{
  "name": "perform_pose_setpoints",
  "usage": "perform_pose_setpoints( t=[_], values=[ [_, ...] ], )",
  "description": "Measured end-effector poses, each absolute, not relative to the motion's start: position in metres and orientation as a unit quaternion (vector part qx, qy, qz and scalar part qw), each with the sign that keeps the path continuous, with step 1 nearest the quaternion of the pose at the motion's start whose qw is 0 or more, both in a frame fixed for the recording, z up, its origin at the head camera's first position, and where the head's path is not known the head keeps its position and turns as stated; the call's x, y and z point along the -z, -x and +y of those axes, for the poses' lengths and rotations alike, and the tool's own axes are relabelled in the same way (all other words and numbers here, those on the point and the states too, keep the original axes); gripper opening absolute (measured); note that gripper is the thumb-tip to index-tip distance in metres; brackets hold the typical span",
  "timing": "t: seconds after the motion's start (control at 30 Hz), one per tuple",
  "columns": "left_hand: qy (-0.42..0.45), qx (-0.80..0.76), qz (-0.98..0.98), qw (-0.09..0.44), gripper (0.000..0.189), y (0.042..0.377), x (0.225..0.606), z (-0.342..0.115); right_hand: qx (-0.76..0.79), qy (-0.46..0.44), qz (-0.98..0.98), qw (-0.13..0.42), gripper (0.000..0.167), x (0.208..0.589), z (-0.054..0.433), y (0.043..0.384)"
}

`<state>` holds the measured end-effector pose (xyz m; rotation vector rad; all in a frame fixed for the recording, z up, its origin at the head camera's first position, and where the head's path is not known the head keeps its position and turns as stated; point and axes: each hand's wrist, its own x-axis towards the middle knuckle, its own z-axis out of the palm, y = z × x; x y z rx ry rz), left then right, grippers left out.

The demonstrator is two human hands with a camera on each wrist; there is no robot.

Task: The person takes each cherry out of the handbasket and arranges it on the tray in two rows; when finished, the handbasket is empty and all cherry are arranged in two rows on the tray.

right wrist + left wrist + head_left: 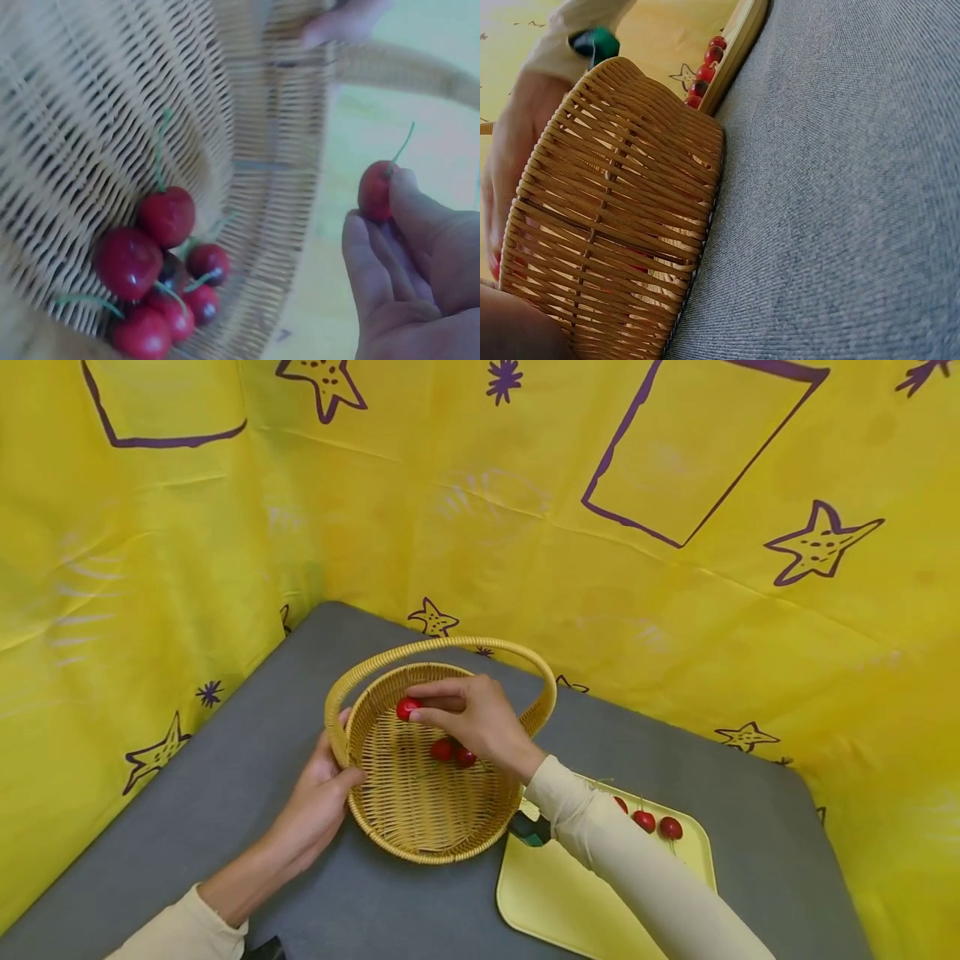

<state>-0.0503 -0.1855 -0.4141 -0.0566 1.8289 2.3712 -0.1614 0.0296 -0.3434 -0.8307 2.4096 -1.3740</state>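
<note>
Head view shows the right hand point(483, 718) pinching a cherry point(407, 708) over the basket point(438, 827), which the left hand point(318, 796) grips at the side; keeping that steady and lowering the cherry before letting go should spare it bruises.

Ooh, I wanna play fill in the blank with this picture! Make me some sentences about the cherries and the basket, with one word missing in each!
1. The right hand pinches a cherry whose skin is coloured ____.
2. Left or right? In the head view, the tray lies to the ____ of the basket that the left hand holds.
3. In the right wrist view, the stems inside the basket are coloured ____.
4. The cloth with purple drawings is coloured ____.

Missing words: red, right, green, yellow.
</note>
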Motion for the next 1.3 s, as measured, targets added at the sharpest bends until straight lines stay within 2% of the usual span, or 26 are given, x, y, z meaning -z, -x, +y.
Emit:
perform_pose_setpoints(
  t=[0.2, 0.27, 0.4, 0.63, 0.8, 1.03, 1.3],
  values=[
    [0.020, -0.791, 0.608, 0.071, 0.090, 0.051, 0.414, -0.183, 0.513, 0.282, 0.799, 0.141, 0.033, 0.315, 0.084, 0.126],
    [0.019, -0.791, 0.607, 0.073, 0.090, 0.051, 0.414, -0.182, 0.514, 0.262, 0.806, 0.133, 0.034, 0.308, 0.111, 0.111],
    [0.017, -0.789, 0.610, 0.078, 0.090, 0.052, 0.411, -0.184, 0.488, 0.203, 0.845, 0.083, 0.036, 0.302, 0.176, 0.088],
    [0.019, -0.791, 0.607, 0.075, 0.091, 0.052, 0.413, -0.188, 0.403, 0.082, 0.911, -0.008, 0.038, 0.324, 0.292, 0.062],
    [0.018, -0.791, 0.607, 0.075, 0.092, 0.053, 0.415, -0.189, 0.374, 0.015, 0.927, -0.025, 0.039, 0.354, 0.351, 0.046],
    [0.004, -0.784, 0.615, 0.079, 0.090, 0.053, 0.418, -0.187, 0.352, -0.008, 0.935, -0.036, 0.039, 0.393, 0.393, 0.037],
    [-0.008, -0.782, 0.617, 0.087, 0.090, 0.056, 0.418, -0.187, 0.363, 0.035, 0.929, -0.060, 0.037, 0.418, 0.398, 0.044]
  ],
)
